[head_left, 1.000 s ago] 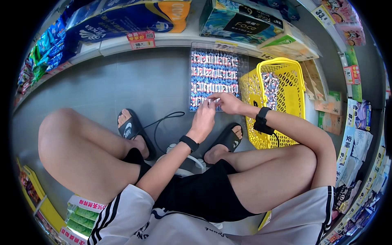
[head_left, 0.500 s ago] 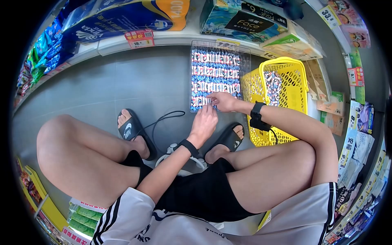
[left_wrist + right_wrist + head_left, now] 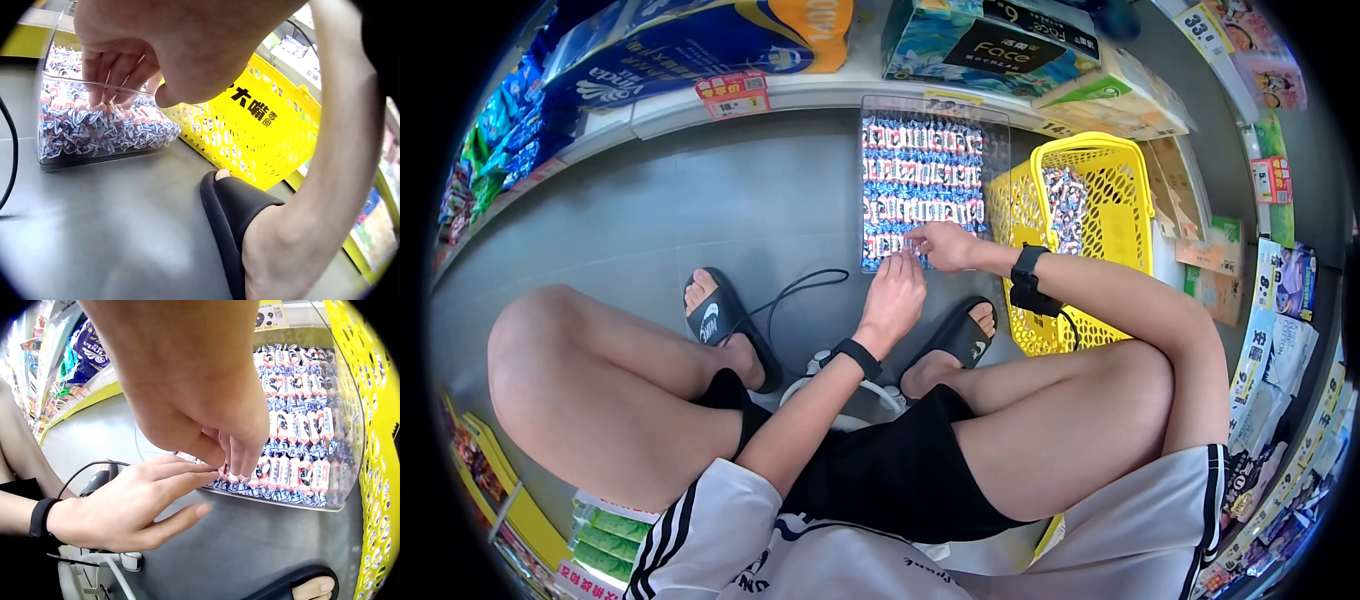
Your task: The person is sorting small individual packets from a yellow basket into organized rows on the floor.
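Observation:
A clear plastic box [image 3: 994, 130] on the floor holds rows of wrapped candies [image 3: 925, 172] in white, red and blue. My right hand [image 3: 946, 246] reaches over the front row, and its bent fingers and thumb pinch a candy at the row's left part, mostly hidden beneath them. My left hand [image 3: 897, 296] comes over the near wall. In the right wrist view its fingers [image 3: 178, 470] lie nearly straight, tips beside the right fingertips at the candies, with the thumb apart. The left wrist view shows those fingertips behind the clear wall, among the twisted wrapper ends.
A yellow basket [image 3: 1122, 235] with loose candies [image 3: 1065, 205] inside stands right of the box. Shelves with tissue packs [image 3: 1000, 45] run behind. My sandalled feet [image 3: 960, 345] flank the near floor, with a black cable [image 3: 800, 285] and white device [image 3: 850, 395] between them.
The right hand has lowered slightly and drawn away from the left fingers onto the front candy row. The left hand has stayed near the box's front wall. The view has shifted a little.

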Motion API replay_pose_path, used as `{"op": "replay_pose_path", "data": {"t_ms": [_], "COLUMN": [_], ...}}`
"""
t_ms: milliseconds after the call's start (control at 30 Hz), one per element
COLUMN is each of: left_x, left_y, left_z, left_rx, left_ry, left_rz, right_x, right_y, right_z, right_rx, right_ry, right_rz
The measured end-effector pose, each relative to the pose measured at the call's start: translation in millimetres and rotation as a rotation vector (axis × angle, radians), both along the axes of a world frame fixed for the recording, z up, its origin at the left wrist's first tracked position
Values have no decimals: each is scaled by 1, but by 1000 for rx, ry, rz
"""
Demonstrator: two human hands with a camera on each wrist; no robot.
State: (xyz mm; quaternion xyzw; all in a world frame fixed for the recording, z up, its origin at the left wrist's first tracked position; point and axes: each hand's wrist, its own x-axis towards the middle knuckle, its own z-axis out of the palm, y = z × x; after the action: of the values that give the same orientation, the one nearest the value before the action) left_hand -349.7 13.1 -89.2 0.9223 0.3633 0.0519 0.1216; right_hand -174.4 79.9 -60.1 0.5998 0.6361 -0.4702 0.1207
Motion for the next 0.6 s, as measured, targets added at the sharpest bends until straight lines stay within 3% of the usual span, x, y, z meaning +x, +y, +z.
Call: {"op": "replay_pose_path", "data": {"t_ms": [233, 300, 600], "left_x": [-1, -1, -2], "left_y": [5, 5, 5], "left_z": [2, 3, 2], "left_rx": [-19, -34, -53], "left_ry": [-31, -39, -26], "left_rz": [0, 6, 3], "right_x": [1, 3, 11], "right_y": [4, 4, 5], "right_z": [3, -1, -7], "right_rx": [-58, 42, 37], "right_ry": [23, 23, 85], "right_rz": [-18, 82, 152]}}
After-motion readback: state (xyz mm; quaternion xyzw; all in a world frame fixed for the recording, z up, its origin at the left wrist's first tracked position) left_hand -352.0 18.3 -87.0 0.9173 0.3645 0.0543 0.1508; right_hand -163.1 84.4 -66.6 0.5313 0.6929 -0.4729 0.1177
